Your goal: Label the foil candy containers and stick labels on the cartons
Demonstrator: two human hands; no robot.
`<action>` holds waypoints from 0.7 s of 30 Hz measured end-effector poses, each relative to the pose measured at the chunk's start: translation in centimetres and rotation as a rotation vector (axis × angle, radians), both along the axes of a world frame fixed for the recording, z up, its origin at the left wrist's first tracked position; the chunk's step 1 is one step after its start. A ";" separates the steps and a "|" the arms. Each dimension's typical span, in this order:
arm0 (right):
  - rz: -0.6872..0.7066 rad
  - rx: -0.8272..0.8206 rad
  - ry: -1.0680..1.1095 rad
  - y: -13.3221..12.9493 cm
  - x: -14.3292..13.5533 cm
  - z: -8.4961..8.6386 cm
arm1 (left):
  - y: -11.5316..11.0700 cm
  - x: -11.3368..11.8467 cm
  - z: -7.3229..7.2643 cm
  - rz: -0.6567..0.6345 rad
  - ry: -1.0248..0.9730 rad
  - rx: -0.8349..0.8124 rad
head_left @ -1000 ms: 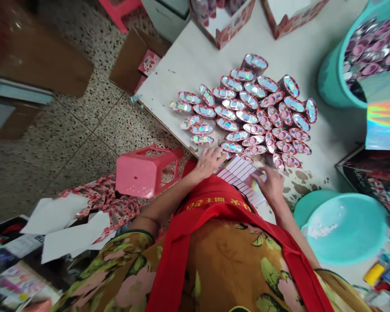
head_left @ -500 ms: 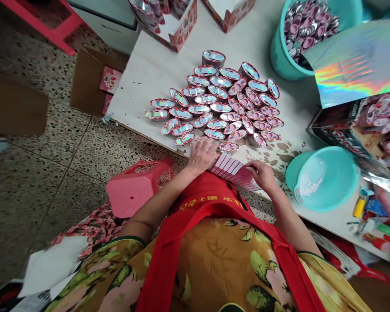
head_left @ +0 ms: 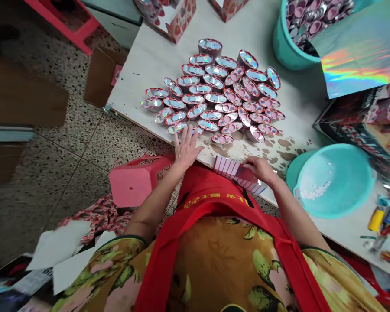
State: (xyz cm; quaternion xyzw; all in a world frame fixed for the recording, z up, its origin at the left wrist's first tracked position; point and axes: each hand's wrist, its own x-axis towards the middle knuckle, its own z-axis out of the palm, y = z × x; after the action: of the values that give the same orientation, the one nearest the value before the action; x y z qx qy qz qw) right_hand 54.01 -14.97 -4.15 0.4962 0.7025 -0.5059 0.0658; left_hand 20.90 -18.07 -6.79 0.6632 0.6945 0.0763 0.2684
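Observation:
My left hand (head_left: 186, 152) lies flat with fingers spread at the table's front edge. Its fingertips reach the nearest of several small oval boxes (head_left: 199, 89); whether they press on one I cannot tell. These boxes stand upright in a cluster, with red rims and shiny silver tops. On the right side of the cluster, several hold a round pink piece. My right hand (head_left: 260, 169) is closed, fingers pinching a pink sheet with white stripes (head_left: 225, 166), which lies along the front edge and partly overhangs it. Part of the sheet is hidden under that hand.
At right stands a teal bucket (head_left: 297, 174) with small white bits inside. Another teal bucket (head_left: 281, 47) full of pink caps is behind, near a holographic sheet (head_left: 360, 52) and a dark carton (head_left: 344, 117). A pink stool (head_left: 130, 186) stands at left below the table (head_left: 149, 56).
My left hand has come off the striped sheet and moved left, its fingers spreading out. My right hand stays on the sheet, slightly shifted. The view has shifted a little.

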 end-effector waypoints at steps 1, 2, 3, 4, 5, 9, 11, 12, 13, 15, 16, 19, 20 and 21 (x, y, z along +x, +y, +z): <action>0.002 -0.014 0.012 0.4 0.0 -0.3 | -0.3 1.3 0.4 -0.003 -0.009 0.010; 0.002 -0.026 0.024 0.7 -0.1 -0.5 | -0.6 3.0 0.8 -0.031 -0.039 0.011; 0.001 -0.040 0.040 1.0 -0.1 -0.8 | -0.9 4.9 1.1 -0.083 -0.089 0.001; -0.002 -0.055 0.059 1.2 -0.1 -1.0 | -1.2 6.8 1.2 -0.154 -0.152 -0.023; -0.008 -0.073 0.077 1.3 0.0 -1.2 | -1.3 8.7 1.2 -0.223 -0.213 -0.057; -0.067 -0.098 0.062 1.0 1.0 -2.1 | -0.6 13.4 -0.4 -0.280 -0.282 -0.173; -0.111 -0.097 0.026 0.7 1.6 -2.6 | -0.2 14.0 -1.2 -0.255 -0.236 -0.147; -0.135 -0.101 0.015 0.5 1.8 -2.8 | -0.1 14.2 -1.5 -0.264 -0.216 -0.112; -0.157 -0.111 0.009 0.5 2.0 -3.1 | -0.1 14.3 -1.6 -0.289 -0.204 -0.073; -0.201 -0.152 0.015 0.5 2.2 -3.5 | -0.3 14.7 -1.5 -0.373 -0.211 -0.022; -0.225 -0.190 0.030 0.5 2.2 -3.8 | -0.5 14.9 -1.4 -0.419 -0.225 -0.020; -0.331 -0.367 0.096 0.9 2.3 -4.4 | -1.4 15.4 -1.3 -0.498 -0.248 -0.057; -0.372 -0.435 0.115 1.0 2.4 -4.6 | -1.7 15.5 -1.3 -0.500 -0.248 -0.065; -0.409 -0.500 0.131 1.1 2.5 -4.8 | -2.0 15.4 -1.4 -0.494 -0.250 -0.069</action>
State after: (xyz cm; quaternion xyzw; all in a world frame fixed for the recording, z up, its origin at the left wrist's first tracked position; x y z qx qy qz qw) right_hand 56.48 -13.85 -8.99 0.5618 0.4451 -0.6964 0.0374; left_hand 36.32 -20.11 -8.18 0.7884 0.4754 0.0660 0.3848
